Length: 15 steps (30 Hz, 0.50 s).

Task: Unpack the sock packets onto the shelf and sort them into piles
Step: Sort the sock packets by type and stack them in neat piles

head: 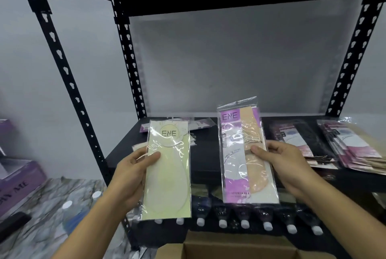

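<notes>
Gripping one packet each, the left hand (133, 166) lifts a pale green packet (169, 171) and the right hand (282, 160) a purple-and-beige packet (246, 154) side by side above the shelf (204, 160) (likely comparing types), sorted piles (344, 145) lying rightward.

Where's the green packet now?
The green packet is left of centre in the head view, held by the left hand before the shelf, beside the purple packet in the right hand.

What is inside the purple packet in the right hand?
The purple packet shows a peach sock on a card marked ENE. The right hand covers one edge; behind the card is hidden.
</notes>
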Each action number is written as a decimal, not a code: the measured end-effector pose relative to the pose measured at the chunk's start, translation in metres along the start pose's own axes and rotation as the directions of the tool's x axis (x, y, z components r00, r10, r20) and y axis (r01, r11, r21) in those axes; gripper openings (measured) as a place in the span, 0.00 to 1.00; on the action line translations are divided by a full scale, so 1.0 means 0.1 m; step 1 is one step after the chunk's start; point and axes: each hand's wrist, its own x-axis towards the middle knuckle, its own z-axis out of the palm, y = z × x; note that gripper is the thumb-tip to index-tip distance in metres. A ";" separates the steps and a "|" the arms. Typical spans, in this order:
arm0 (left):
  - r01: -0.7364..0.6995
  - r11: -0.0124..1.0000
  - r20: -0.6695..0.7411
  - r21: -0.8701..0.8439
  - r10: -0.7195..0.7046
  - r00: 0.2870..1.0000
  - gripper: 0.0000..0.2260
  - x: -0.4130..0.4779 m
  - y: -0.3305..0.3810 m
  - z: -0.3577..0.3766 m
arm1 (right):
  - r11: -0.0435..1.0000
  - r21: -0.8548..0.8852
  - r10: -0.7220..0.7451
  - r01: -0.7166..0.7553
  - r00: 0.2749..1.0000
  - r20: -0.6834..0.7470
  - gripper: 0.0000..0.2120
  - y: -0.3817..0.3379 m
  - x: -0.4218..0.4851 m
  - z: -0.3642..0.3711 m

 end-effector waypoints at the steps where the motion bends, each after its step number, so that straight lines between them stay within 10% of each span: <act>1: 0.003 1.000 -0.020 0.008 -0.002 1.000 0.13 -0.01 0.00 -0.06 | 1.000 -0.019 0.013 -0.013 1.000 -0.002 0.05 0.03 0.13 0.07; 15: 0.014 0.999 -0.055 0.051 -0.012 0.998 0.12 -0.06 0.01 -0.44 | 0.892 -0.423 0.109 -0.163 0.983 -0.149 0.10 0.51 1.41 0.93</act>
